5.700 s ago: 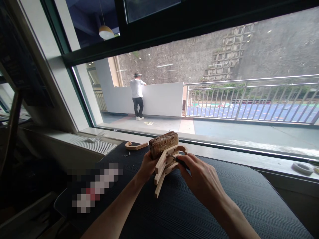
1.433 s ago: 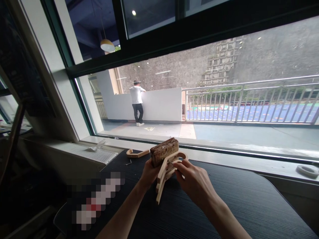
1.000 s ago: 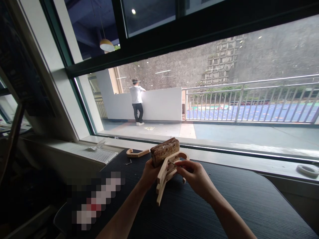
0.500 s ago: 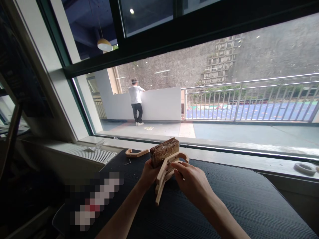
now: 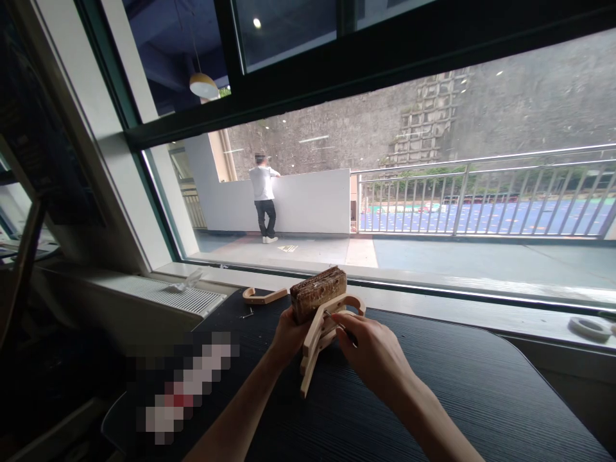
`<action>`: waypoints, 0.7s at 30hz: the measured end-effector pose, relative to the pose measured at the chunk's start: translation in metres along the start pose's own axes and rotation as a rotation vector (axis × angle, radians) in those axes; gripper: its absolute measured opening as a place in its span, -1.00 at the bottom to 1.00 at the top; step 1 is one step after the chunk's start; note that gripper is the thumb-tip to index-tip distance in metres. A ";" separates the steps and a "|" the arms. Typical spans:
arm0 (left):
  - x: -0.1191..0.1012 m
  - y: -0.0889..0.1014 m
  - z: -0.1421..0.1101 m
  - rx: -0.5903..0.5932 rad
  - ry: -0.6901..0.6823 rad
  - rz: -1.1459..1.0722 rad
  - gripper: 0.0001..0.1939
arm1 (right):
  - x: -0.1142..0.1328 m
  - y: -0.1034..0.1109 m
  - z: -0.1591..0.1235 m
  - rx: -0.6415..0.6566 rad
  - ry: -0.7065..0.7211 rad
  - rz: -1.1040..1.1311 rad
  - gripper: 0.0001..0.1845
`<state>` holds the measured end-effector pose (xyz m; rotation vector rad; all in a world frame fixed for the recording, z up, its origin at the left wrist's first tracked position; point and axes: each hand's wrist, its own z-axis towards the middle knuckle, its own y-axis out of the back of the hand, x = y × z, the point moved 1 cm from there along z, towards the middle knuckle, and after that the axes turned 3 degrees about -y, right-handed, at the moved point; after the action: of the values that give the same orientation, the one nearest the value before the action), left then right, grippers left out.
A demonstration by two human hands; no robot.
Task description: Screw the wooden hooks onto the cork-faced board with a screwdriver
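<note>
My left hand (image 5: 287,340) is closed around the lower part of a rough brown wooden block (image 5: 318,294). Against the block's near side lie pale wooden curved pieces (image 5: 314,333), with rounded hook ends at the upper right and straight legs angling down. My right hand (image 5: 368,339) is closed on a thin metal-shafted tool (image 5: 333,317), its tip against the front pale piece. The fingers hide most of the tool, so its exact kind is unclear. Another pale wooden hook piece (image 5: 264,298) lies on the table beyond my left hand, with small metal screws (image 5: 247,313) near it.
The dark table (image 5: 462,385) has a rounded right corner. A blurred-out pale and red patch (image 5: 187,391) is at its left. Crumpled clear plastic (image 5: 187,282) rests on the vented sill; a white tape roll (image 5: 590,328) sits at the right. Outside the window stands a person (image 5: 262,196).
My right hand has shifted very slightly on the tool, whose shaft shows more clearly now. The block and pale pieces stay in place.
</note>
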<state>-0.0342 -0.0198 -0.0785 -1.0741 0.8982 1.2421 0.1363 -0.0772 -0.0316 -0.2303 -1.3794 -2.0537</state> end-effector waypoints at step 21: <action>-0.004 -0.003 -0.003 0.030 -0.016 0.021 -0.66 | -0.014 -0.004 0.007 0.118 -0.174 0.386 -0.66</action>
<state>-0.0322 -0.0236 -0.0749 -1.0324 0.9153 1.2492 0.1436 -0.0645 -0.0384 -0.5873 -1.4247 -1.6594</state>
